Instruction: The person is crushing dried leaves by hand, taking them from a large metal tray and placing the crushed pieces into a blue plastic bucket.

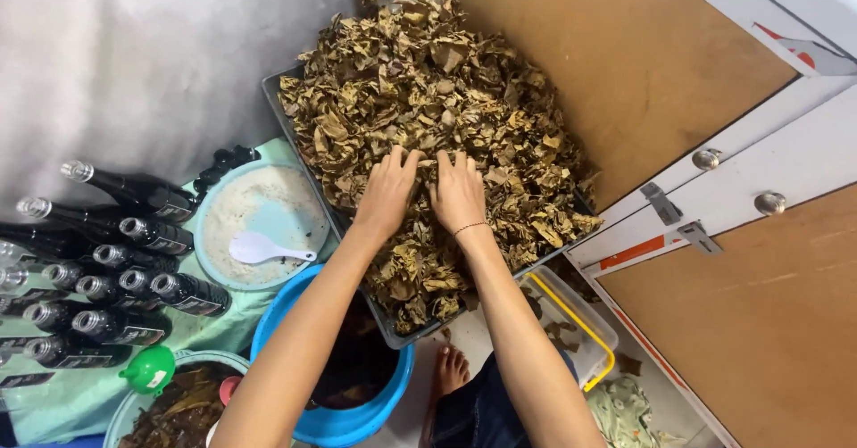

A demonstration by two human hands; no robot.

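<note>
A heap of dried brown leaves (pixel 428 109) is piled high in a grey tray (pixel 278 100) tilted over a blue bucket (pixel 357 421). The left hand (pixel 386 191) and right hand (pixel 457 191) are pressed flat on the heap, fingers spread, nothing gripped. Leaves could be spilled past the tray's low edge, onto the floor or the clear lidded box (pixel 571 323).

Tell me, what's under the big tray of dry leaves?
A blue bucket sits under the near end of the tray, with something dark inside. The tray and an arm cover most of it, so I can't tell what.
</note>
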